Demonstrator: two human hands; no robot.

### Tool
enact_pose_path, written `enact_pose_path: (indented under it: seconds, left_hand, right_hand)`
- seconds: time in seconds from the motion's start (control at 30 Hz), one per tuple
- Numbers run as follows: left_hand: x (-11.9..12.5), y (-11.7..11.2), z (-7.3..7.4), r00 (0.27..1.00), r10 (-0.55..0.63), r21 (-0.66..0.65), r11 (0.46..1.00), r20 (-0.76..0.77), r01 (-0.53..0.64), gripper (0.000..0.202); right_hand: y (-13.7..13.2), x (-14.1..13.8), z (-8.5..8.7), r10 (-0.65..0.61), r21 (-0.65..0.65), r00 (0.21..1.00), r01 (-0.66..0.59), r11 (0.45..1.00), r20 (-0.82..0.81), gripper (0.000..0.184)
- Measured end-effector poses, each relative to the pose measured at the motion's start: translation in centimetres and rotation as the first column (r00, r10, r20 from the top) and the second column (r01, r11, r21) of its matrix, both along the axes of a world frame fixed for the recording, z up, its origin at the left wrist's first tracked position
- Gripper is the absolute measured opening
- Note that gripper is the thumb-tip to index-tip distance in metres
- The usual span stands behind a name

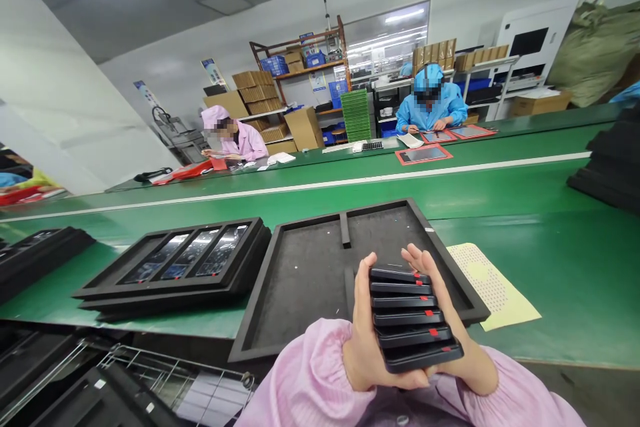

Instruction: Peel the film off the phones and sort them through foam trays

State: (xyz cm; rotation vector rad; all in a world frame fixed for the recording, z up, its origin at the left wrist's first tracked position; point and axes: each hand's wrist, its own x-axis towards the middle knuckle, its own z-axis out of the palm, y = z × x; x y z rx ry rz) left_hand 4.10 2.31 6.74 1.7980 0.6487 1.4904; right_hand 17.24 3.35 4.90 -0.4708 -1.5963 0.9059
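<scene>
Between my two hands is a stack of several black phones [407, 317], each with a small red tab near its right end. My left hand [364, 330] presses along the left ends, its thumb under the bottom phone. On the right side, my right hand [450, 320] wraps the other ends, fingers pointing up and away. The stack is held above the near right part of a large black foam tray [305, 280], which has a raised divider and a few small specks on its floor.
Left of the tray sit stacked foam trays [143, 287] with phones in slots. A yellow sticker sheet [493, 287] lies right. More black foam [607, 160] is piled far right. A wire cart [170, 373] stands below left. Two people [235, 140] work across the green bench [540, 267].
</scene>
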Motion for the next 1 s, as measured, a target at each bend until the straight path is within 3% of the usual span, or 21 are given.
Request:
enact_pose_path:
  seconds: [0.17,0.37,0.47,0.63,0.7,0.77,0.87,0.93,1.0]
  left_hand:
    - [0.2,-0.2,0.3,0.994,-0.041,0.016,0.999,0.100,0.039,0.109]
    - [0.3,-0.5,0.2,0.993,-0.060,0.073,0.996,0.106,0.052,0.108]
    - [-0.2,-0.3,0.1,0.996,-0.037,0.025,0.999,0.080,0.035,0.108]
    - [-1.2,1.5,-0.5,1.000,0.022,0.101,0.995,-0.015,-0.020,0.114]
    - [-1.2,2.5,-0.3,0.998,0.040,-0.033,0.999,0.046,-0.038,0.117]
    - [-0.8,3.7,0.6,0.987,0.050,-0.245,0.969,0.150,-0.012,0.116]
    - [-0.2,5.8,2.8,0.952,0.191,-0.516,0.855,0.239,-0.043,0.095]
    - [0.2,7.4,4.2,0.929,0.284,-0.620,0.781,0.237,-0.080,0.071]
    - [0.5,8.7,5.1,0.931,0.286,-0.692,0.720,0.228,-0.052,0.055]
  right_hand:
    - [-0.1,0.1,0.1,-0.017,0.014,1.000,0.017,1.000,0.020,0.094]
    - [-0.4,-0.2,-0.5,-0.061,0.062,0.998,0.059,0.996,0.028,0.097]
    - [-0.5,0.0,-0.4,-0.070,0.067,0.996,0.066,0.996,0.059,0.096]
    - [1.7,1.7,1.0,-0.038,0.042,0.931,0.024,0.999,0.363,0.107]
    - [3.5,2.1,1.6,0.020,-0.100,0.863,0.035,0.994,0.504,0.115]
    - [5.1,1.9,2.2,0.087,-0.253,0.822,0.071,0.965,0.562,0.111]
    - [6.9,1.1,3.6,0.066,-0.324,0.802,0.163,0.932,0.593,0.087]
    - [7.7,0.8,5.1,0.009,-0.329,0.778,0.256,0.909,0.628,0.073]
    - [8.1,0.9,6.7,0.021,-0.365,0.744,0.303,0.881,0.668,0.065]
